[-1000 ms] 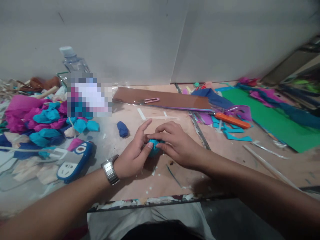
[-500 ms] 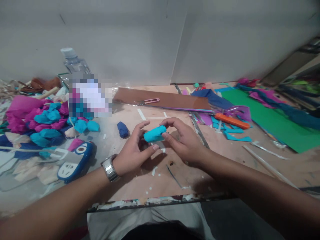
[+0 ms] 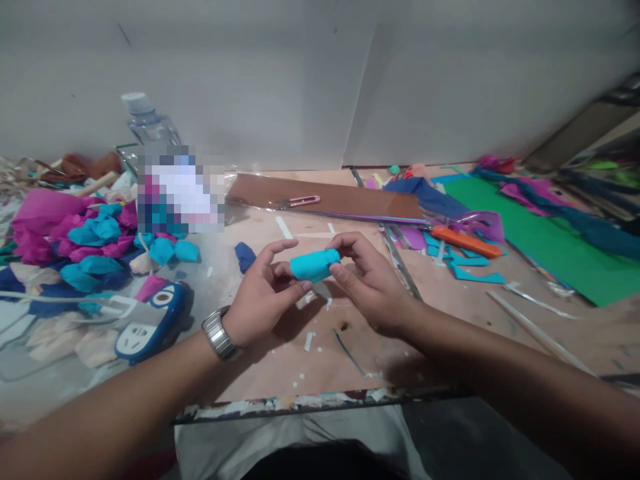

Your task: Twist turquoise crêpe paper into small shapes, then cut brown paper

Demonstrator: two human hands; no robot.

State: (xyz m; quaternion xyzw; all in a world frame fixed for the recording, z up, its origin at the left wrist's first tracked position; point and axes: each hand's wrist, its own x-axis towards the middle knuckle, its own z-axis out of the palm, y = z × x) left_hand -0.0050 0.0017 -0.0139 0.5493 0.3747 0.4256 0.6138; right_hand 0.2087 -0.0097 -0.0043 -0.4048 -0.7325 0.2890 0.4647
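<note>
A light blue paper roll is held above the wooden table between my two hands. My right hand pinches its gathered right end between thumb and fingers. My left hand, with a metal watch on the wrist, is curved around the roll's left end; the thumb lies below it and some fingers are behind it. A dark blue paper piece lies just beyond my left hand, partly covered by it.
Magenta and blue paper bundles and a blue power socket are at left, near a bottle. Brown sheets with pink snips lie behind. An orange cutter and green sheet are at right.
Both hands and the light blue roll have shifted slightly to the right. My left hand now covers more of the dark blue piece.
</note>
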